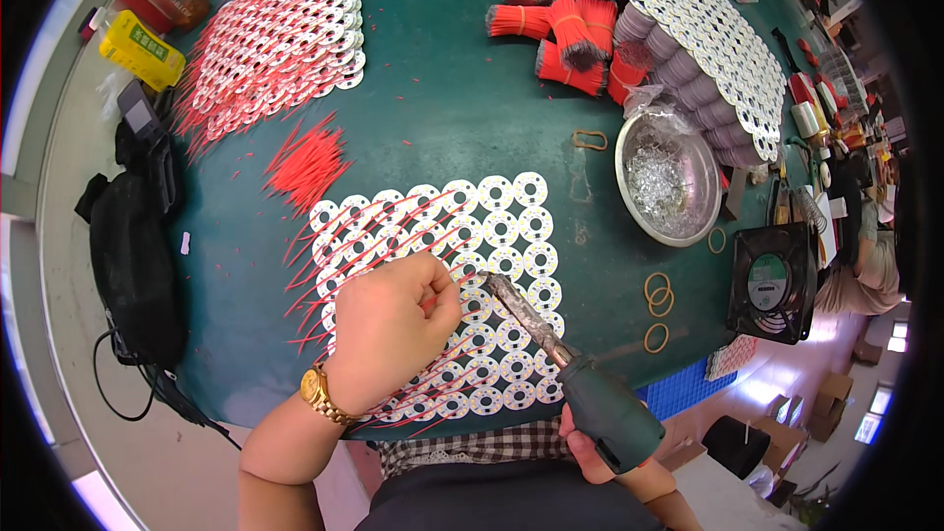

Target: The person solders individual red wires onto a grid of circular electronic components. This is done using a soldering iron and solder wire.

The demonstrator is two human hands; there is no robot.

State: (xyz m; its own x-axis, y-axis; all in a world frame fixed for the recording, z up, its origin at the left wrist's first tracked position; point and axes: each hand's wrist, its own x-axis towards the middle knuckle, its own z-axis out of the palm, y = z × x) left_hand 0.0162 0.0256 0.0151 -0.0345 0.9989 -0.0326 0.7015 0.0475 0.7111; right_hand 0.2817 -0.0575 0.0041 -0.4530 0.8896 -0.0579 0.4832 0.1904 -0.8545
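My left hand [388, 324], with a gold watch [320, 395] at its wrist, is closed over a panel of round white circuit boards [506, 261]. Its thumb and forefinger pinch a thin red wire [460, 277] whose end reaches a board. In my right hand [587, 447] is a soldering iron [590, 388] with a dark green handle; its blackened tip rests at or just above that same board near the wire's end. Several boards on the panel's left and lower parts carry red wires. Most of the right hand's fingers are hidden behind the handle.
A pile of loose red wires [307, 165] lies beyond the panel, with wired boards [280, 44] stacked farther back. Bundled red wires [575, 25] and stacked bare boards [713, 49] stand far right. Nearer are a metal bowl [621, 172], rubber bands [657, 337] and a black fan [772, 285].
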